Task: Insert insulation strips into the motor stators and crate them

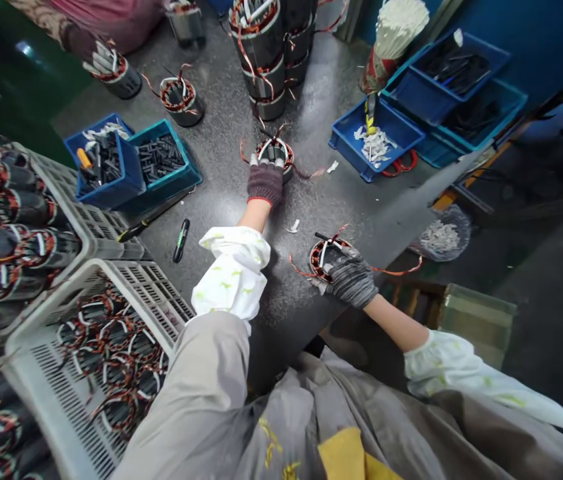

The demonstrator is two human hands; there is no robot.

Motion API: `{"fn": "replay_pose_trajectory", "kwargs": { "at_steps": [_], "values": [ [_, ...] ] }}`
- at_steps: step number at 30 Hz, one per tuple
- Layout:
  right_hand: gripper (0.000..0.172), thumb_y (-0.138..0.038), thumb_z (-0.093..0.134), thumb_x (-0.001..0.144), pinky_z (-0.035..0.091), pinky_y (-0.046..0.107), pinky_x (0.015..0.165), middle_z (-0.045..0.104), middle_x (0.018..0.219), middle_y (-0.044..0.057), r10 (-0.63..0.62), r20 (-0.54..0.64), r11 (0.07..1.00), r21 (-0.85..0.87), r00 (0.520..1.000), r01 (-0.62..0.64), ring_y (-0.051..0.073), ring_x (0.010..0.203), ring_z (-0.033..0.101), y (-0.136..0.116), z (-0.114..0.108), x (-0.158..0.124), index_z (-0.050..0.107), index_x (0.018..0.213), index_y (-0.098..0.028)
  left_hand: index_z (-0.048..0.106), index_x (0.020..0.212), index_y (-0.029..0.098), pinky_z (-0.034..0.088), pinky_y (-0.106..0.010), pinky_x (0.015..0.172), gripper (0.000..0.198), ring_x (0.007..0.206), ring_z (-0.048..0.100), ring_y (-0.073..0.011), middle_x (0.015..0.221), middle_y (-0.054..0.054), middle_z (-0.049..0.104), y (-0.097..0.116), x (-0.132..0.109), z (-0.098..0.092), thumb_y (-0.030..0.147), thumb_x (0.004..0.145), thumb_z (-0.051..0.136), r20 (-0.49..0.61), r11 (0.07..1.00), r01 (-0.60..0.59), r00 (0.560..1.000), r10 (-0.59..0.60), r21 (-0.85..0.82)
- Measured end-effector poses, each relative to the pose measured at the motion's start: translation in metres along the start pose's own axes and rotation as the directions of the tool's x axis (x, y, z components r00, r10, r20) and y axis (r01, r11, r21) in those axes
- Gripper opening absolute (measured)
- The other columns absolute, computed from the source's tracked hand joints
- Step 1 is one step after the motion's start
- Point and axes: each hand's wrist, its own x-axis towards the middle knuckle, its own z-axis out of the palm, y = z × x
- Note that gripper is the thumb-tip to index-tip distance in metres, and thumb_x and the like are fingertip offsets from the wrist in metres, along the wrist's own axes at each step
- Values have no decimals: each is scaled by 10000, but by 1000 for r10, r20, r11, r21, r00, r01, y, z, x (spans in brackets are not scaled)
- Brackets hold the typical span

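My left hand (265, 183), in a dark knit glove, grips the rim of a wound motor stator (275, 155) standing on the dark work table (241, 220). Loose copper-coloured leads trail from that stator to both sides. My right hand (350, 277), in a grey knit glove, sits over a second wound stator (326, 259) lying nearer the table's edge. Its fingers cover part of the windings, and long orange-red leads spread out on either side.
Stacked stators (257, 60) rise at the far side of the table. Blue and teal crates (161, 160) of dark parts stand to the left, and more (376, 137) stand to the right. White crates (96, 360) full of stators fill the lower left. A screwdriver (154, 217) lies nearby.
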Motion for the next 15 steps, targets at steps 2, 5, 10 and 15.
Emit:
{"fn": "replay_pose_trajectory", "kwargs": {
  "at_steps": [2, 5, 10, 15],
  "values": [
    [600, -551, 832, 992, 384, 641, 1428, 708, 1662, 240, -11, -34, 1000, -7, 999, 11, 485, 1617, 605, 2, 0, 1, 842, 1444, -156, 623, 1636, 4, 173, -649, 1481, 611, 1569, 611, -408, 1557, -276, 745, 7, -22, 2, 249, 1077, 601, 3, 999, -10, 1000, 10, 46],
    [634, -530, 855, 967, 405, 597, 1421, 714, 1659, 232, -61, -75, 998, -15, 995, 60, 475, 1597, 619, 6, 0, 2, 823, 1475, -153, 723, 1495, 30, 288, -669, 1429, 538, 1506, 656, -456, 1483, -302, 777, 20, -92, 12, 380, 1090, 666, 7, 999, -5, 1000, 4, 40],
    [592, -457, 843, 954, 443, 625, 1376, 728, 1622, 265, -160, -95, 987, -19, 983, 158, 477, 1563, 634, 10, -6, 3, 831, 1441, -121, 822, 1329, 91, 327, -673, 1428, 479, 1309, 788, -456, 1148, -253, 872, 36, -253, 47, 478, 1068, 714, 143, 991, 86, 987, -70, -104],
    [423, -610, 827, 863, 508, 704, 1256, 852, 1071, 220, 174, -243, 872, 489, 954, -35, 471, 1284, 747, 12, 3, 2, 839, 908, -189, 817, 899, 232, 238, -701, 1490, 364, 1224, 823, -465, 814, -130, 811, 40, -365, 57, 591, 938, 863, 212, 808, 332, 942, -260, -486]
  ]
}}
